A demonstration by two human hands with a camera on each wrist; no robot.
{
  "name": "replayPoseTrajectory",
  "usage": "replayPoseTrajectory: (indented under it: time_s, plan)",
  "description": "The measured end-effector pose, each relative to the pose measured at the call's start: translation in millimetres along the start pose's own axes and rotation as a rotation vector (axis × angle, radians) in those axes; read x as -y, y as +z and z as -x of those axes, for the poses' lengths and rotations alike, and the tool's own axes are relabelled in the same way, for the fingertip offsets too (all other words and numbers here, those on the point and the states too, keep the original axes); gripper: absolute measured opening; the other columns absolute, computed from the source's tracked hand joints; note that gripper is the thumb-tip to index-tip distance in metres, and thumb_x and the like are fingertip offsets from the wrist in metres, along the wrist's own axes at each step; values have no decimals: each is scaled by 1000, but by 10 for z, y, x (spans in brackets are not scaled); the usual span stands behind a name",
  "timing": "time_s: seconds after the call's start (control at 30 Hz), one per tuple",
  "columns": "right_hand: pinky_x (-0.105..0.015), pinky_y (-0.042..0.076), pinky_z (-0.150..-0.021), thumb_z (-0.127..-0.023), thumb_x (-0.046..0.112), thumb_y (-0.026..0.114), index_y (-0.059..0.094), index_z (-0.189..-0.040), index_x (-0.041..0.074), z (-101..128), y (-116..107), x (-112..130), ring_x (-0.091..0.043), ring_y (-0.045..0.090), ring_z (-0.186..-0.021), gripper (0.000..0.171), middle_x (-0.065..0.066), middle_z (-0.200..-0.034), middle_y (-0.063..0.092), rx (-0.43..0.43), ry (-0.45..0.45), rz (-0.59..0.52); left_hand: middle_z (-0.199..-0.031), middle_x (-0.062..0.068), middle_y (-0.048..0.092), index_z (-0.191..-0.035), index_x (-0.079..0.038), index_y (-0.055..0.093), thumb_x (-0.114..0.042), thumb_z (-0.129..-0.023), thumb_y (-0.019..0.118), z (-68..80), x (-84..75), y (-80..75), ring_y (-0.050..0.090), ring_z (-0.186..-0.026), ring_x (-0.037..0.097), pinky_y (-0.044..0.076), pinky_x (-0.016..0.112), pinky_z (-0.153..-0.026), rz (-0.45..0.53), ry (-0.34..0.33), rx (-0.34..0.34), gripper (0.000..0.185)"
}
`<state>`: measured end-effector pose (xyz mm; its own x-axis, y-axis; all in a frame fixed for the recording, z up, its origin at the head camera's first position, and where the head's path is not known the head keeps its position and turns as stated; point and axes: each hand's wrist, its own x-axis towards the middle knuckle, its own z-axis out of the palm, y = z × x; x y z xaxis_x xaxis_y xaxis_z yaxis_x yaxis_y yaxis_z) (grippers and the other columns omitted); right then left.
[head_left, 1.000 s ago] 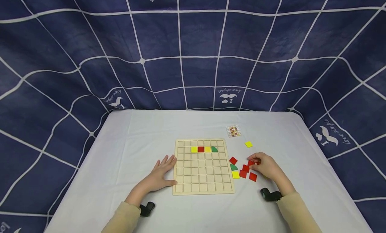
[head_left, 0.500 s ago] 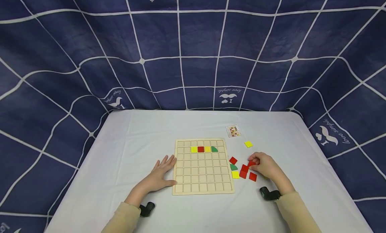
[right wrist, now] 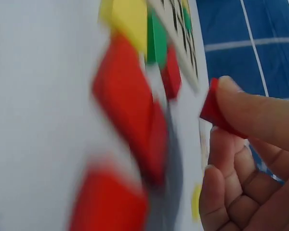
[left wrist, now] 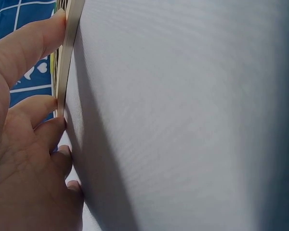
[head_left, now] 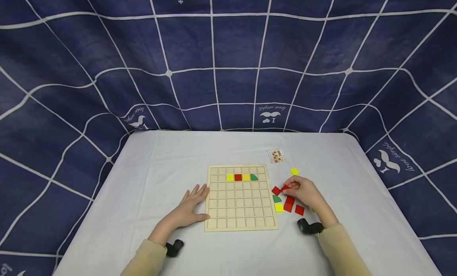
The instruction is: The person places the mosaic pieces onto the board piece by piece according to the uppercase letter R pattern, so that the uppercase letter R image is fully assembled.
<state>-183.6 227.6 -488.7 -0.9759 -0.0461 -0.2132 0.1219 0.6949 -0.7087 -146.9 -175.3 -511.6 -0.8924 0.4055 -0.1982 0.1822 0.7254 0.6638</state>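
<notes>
My right hand pinches a small red square tile between thumb and fingertips, raised over the table just right of the board. Below it lie several loose red tiles, a green quarter-round tile and a yellow tile. My left hand has its fingers spread, with thumb and fingertips touching the left edge of the wooden grid board. One upper row of the board holds a yellow tile, a red tile, a darker yellow tile and a green quarter-round tile.
A small patterned card lies behind the board to the right. Another yellow tile rests beyond the right hand. White cloth covers the table, and a dark blue checked curtain hangs behind and at both sides.
The right hand has picked up the red tile from the loose pile and moved left with it, toward the board. The left hand and the board stay put.
</notes>
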Motion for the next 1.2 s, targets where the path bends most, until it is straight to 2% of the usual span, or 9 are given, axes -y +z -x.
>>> replayPoseTrajectory:
  time_s: [0.27,0.5,0.6,0.83,0.97,1.2]
  plan:
    - [-20,50,-67,-83,19,80,70,-99,11,-176,362,317,-14,57,-76,21,-2,-89,66,-12,-65,-90,-164,11,22,-154,-6,32,-28,-81,80,4,0,12,5,-154,34,-1,57,-123,-3,-5,-6,90]
    - [-25,53,-73,-88,16,75,75,-108,14,-257,561,450,-12,62,-81,21,-3,-104,71,-7,-131,-45,-164,12,22,-153,-5,33,-26,-81,80,10,-12,17,5,-154,34,-1,57,-123,7,-5,-10,89]
    - [-28,56,-76,-88,12,73,76,-108,14,-263,610,475,-12,64,-84,20,-5,-109,70,-14,-157,-20,-164,11,22,-153,-5,33,-26,-81,80,8,-12,20,5,-154,34,-1,57,-123,5,-4,-11,89]
    - [-27,53,-71,-87,10,74,74,-98,13,-265,639,510,-9,60,-75,12,0,-90,71,-25,-204,23,-164,11,22,-153,-6,33,-27,-81,80,-2,6,23,5,-154,34,-1,57,-123,4,4,-14,89]
    - [-27,51,-72,-87,10,74,76,-95,13,-285,642,530,-11,58,-77,9,-1,-95,68,-29,-219,68,-164,11,21,-153,-6,32,-27,-81,80,0,6,16,5,-154,34,-1,57,-123,5,4,-13,90]
    - [-23,47,-68,-86,11,76,77,-92,13,-330,657,562,-13,53,-76,7,-2,-89,60,-37,-231,136,-164,11,21,-154,-6,32,-27,-81,80,-2,9,12,5,-154,34,-1,57,-123,5,4,-10,90]
